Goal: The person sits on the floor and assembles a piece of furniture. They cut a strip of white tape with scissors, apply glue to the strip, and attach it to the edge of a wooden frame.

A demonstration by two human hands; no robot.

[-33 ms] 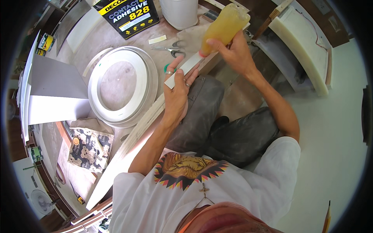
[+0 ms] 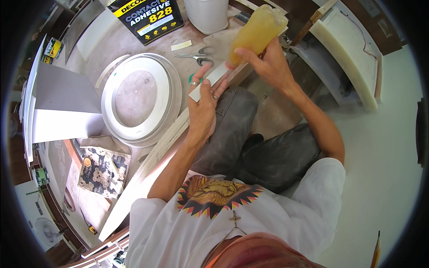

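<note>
My left hand (image 2: pixel 204 105) grips a narrow white strip (image 2: pixel 213 77) between the thumb and fingers, with the index finger stretched out. Tilted upside down in my right hand (image 2: pixel 275 67) is a soft clear bottle (image 2: pixel 257 33) of yellowish liquid. Its reddish tip meets or nearly meets the far end of the strip; contact is hard to make out. A pair of scissors (image 2: pixel 196 56) lies just beyond my left hand. Behind that hand's fingers shows part of a small green round thing (image 2: pixel 193 78).
Left of my hands lie white rings (image 2: pixel 167 96) on the worktable (image 2: pixel 136 96). A black and yellow adhesive can (image 2: pixel 147 20) and a white tub (image 2: pixel 206 15) stand at the back. A patterned cloth pouch (image 2: pixel 105 174) lies at left. A curved white panel (image 2: pixel 346 49) rises at right.
My right hand and the bottle have shifted slightly to the left and nearer, the bottle's tip moving a little along the strip. My left hand stays nearly still.
</note>
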